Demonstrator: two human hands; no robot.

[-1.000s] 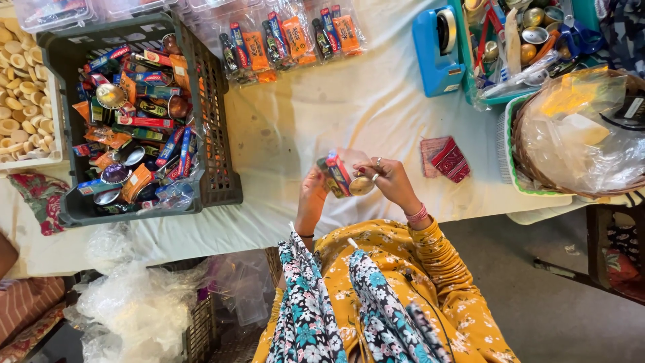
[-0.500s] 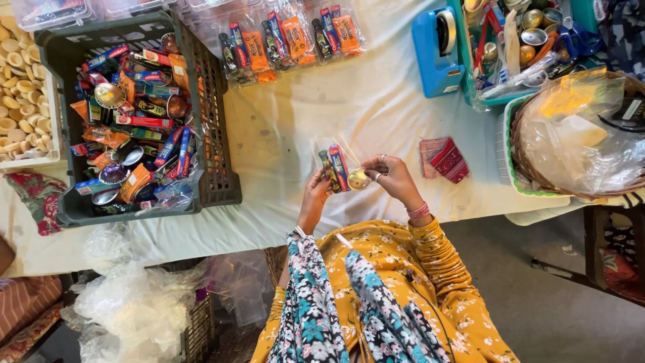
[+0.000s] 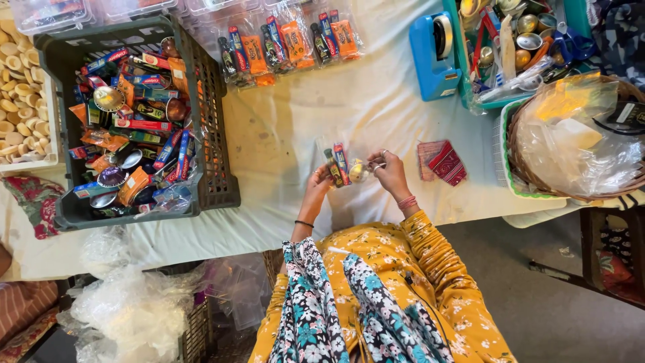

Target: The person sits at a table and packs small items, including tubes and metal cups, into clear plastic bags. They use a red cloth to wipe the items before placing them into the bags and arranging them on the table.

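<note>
Left hand and right hand, each in a closed grip, held a clear packet above the tabletop.

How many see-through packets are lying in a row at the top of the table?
3 that I can tell: clear packets at left, middle and right of the row, beside the dark crate. Glare may hide more.

Dark crate of packets, blue tape dispenser, wicker basket
</note>
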